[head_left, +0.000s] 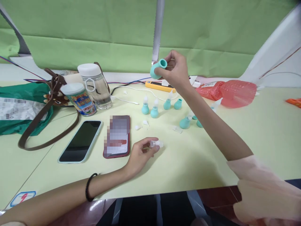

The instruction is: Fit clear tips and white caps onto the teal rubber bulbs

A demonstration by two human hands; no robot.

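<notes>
Raised above the far part of the table, my right hand (177, 67) is closed round a teal rubber bulb (156, 69), its open mouth tilted up toward me. My left hand (141, 153) rests low near the table's front and pinches a small clear plastic tube (155, 143) with a whitish end. Between the hands lie small white tip pieces (138, 127). Several more teal bulbs stand beyond, some with clear nozzles, such as one bulb (154, 111) and another bulb without a nozzle (178, 104). A teal bulb (185, 122) lies near my right forearm, beside a clear plastic piece (177, 129).
Left of my left hand lie a red-cased phone (117, 136) and a pale-cased phone (80, 142). Behind them stand a cup (78, 99), a water bottle (95, 86) and a brown strap (49, 142). An orange power strip (160, 86) and red plastic bag (238, 93) are at the back.
</notes>
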